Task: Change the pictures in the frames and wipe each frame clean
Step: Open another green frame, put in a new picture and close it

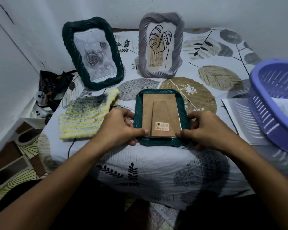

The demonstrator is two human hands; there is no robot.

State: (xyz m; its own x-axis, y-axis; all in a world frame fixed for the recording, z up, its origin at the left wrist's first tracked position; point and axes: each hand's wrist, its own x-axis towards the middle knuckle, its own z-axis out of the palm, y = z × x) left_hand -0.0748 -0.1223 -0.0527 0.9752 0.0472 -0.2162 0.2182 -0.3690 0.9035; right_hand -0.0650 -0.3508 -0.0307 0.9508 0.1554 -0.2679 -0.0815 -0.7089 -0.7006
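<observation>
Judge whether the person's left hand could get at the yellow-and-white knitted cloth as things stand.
Probably yes. The left hand grips the face-down dark green woven frame, so it must let go first; the yellow-and-white knitted cloth lies right beside it on the bedsheet with nothing between.

Ribbed dark green frame (161, 141) with a matt brown cardboard backing (163, 113); knitted yellow-and-white cloth (85, 120); slotted glossy purple plastic basket (276, 103); smooth printed cotton bedsheet (156, 166); paper sheets (243, 120).
</observation>
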